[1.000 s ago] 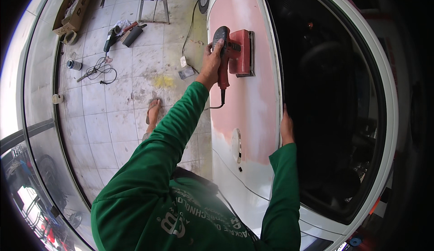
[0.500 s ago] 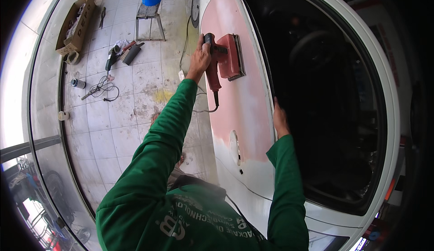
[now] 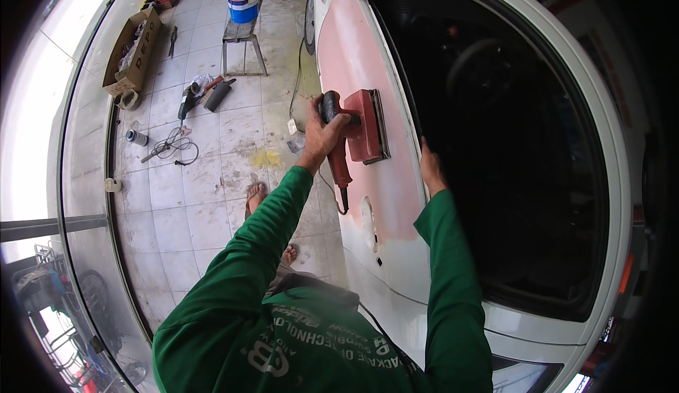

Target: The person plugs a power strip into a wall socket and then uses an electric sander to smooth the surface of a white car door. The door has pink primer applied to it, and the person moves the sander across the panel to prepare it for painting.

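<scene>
My left hand (image 3: 323, 130) is closed round the dark grip of a red electric sander (image 3: 363, 130). Its flat pad lies against the sanded, pinkish area of a white car door (image 3: 350, 46). A cord leaves the lower end of the sander's handle. Farther right, my right hand (image 3: 432, 169) grips the window ledge along the top of the door; its fingertips are partly lost in the dark window opening. Below the sander is the recess of the door handle (image 3: 368, 223), with a small dark hole under it.
A blue paint can (image 3: 242, 2) stands on a bench (image 3: 240, 31) ahead. On the tiled floor (image 3: 170, 209) lie a power tool (image 3: 188, 101) with a coiled cord, a small can (image 3: 136, 137) and a cardboard box (image 3: 133, 52). Glass panels run along the left. My feet stand beside the car.
My left hand has drawn the sander along the door toward me, closer to the handle recess. My right hand stays at the window ledge. The view has shifted slightly.
</scene>
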Motion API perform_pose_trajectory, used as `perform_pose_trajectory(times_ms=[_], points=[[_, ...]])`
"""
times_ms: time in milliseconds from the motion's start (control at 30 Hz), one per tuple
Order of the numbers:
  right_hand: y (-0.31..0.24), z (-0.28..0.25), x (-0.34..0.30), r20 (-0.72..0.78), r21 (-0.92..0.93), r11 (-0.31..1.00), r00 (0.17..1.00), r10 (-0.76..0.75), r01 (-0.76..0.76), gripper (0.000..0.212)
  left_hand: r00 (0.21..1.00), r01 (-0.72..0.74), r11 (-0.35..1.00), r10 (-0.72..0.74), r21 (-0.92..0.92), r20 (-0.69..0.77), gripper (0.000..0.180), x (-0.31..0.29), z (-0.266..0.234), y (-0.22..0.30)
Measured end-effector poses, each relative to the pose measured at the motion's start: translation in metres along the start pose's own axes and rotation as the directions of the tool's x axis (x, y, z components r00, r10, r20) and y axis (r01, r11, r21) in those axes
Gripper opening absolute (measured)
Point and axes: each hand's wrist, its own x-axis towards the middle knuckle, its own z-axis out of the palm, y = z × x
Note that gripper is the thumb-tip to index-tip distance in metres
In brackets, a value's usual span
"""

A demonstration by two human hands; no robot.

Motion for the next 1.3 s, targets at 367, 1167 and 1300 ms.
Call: perform_pose_trajectory(times_ms=[367, 1167, 1300], points=[[-0.023, -0.006, -0.005, 0.191, 0.104, 0.988, 0.977, 0.092, -0.114, 0.091, 0.989, -0.112, 0.989, 0.101, 0.1, 0.103, 0.1, -0.203, -0.001, 0.02], [-0.243, 0.041, 0.254, 0.222, 0.19, 0.959, 0.961, 0.167, -0.211, 0.11, 0.998, 0.059, 0.996, -0.056, 0.065, -0.034, 0.101, 0.138, -0.03, 0.005], [-0.222, 0.076, 0.32, 0.005, -0.134, 0.95, 0.958, 0.285, -0.282, 0.101, 0.999, 0.038, 0.997, -0.037, 0.063, -0.011, 0.101, 0.2, -0.027, 0.006]])
